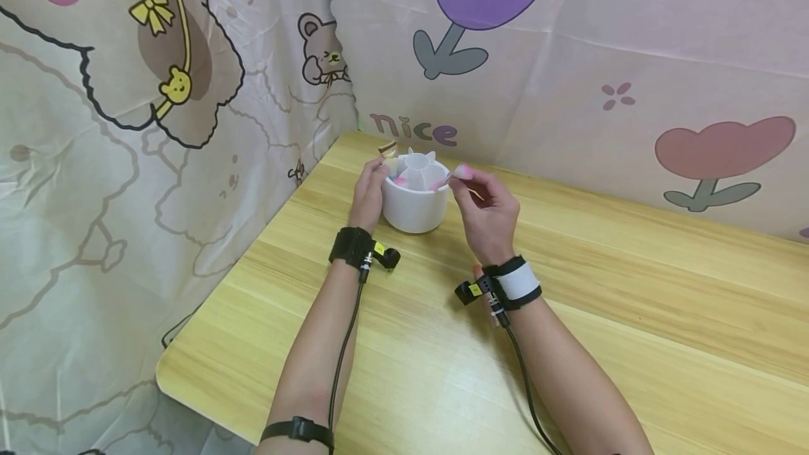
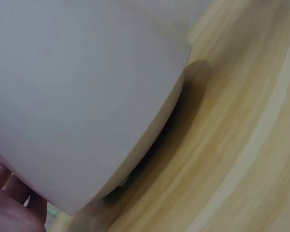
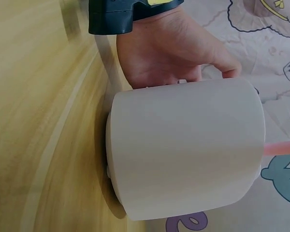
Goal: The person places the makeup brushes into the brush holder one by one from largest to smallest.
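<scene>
A white round organizer [image 1: 413, 210] with inner dividers and a cat-eared middle cup [image 1: 419, 162] stands on the wooden table. My left hand [image 1: 368, 195] grips it from the left, fingers round the far side and thumb near the rim, as the right wrist view shows. At the right rim, my right hand [image 1: 491, 215] pinches a slender stick with a pink-and-white end [image 1: 465, 172]; its other end reaches over the rim, and I cannot tell what it is. A brown-and-cream item [image 1: 387, 150] sticks up beside my left fingertips. The organizer's outer wall [image 2: 87, 96] fills most of the left wrist view.
The light wooden table [image 1: 607, 300] runs to a printed cloth [image 1: 569, 76] at the back and another curtain [image 1: 265, 90] on the left. Camera straps [image 1: 350, 246] sit on both wrists, with black cables [image 1: 341, 364] trailing along the forearms.
</scene>
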A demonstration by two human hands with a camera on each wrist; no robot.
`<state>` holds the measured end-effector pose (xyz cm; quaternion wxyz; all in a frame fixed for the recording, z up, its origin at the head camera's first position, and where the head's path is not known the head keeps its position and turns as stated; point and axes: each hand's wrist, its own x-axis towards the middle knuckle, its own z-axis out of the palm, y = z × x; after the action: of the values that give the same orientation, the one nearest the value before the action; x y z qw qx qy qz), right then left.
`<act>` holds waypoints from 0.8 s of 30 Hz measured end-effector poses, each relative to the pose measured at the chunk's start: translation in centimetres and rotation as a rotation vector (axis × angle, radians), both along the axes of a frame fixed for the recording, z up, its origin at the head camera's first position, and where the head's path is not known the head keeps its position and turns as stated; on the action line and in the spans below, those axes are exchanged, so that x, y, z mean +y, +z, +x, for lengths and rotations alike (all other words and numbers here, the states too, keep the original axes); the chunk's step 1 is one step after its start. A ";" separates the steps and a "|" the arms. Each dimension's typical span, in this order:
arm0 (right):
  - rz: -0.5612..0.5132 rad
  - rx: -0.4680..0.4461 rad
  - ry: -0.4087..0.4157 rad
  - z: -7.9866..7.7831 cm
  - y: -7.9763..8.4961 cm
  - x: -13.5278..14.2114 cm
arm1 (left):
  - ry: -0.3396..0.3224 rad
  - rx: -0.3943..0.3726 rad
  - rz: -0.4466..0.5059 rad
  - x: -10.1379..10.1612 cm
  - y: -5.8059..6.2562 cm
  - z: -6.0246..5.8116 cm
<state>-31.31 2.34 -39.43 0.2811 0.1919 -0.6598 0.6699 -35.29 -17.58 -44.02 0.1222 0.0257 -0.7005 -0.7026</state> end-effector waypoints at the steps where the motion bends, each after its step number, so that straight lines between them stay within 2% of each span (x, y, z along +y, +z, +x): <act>1: 0.001 -0.001 0.003 0.0 0.0 0.0 | 0.001 0.000 0.000 0.0 0.0 0.0; 24: 0.106 -0.065 0.009 -0.1 -0.5 0.1 | -0.004 0.008 0.003 -0.1 -0.1 0.0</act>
<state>-31.37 2.44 -39.97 0.2462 0.1877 -0.7024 0.6409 -35.33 -17.64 -44.07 0.1233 0.0217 -0.6990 -0.7040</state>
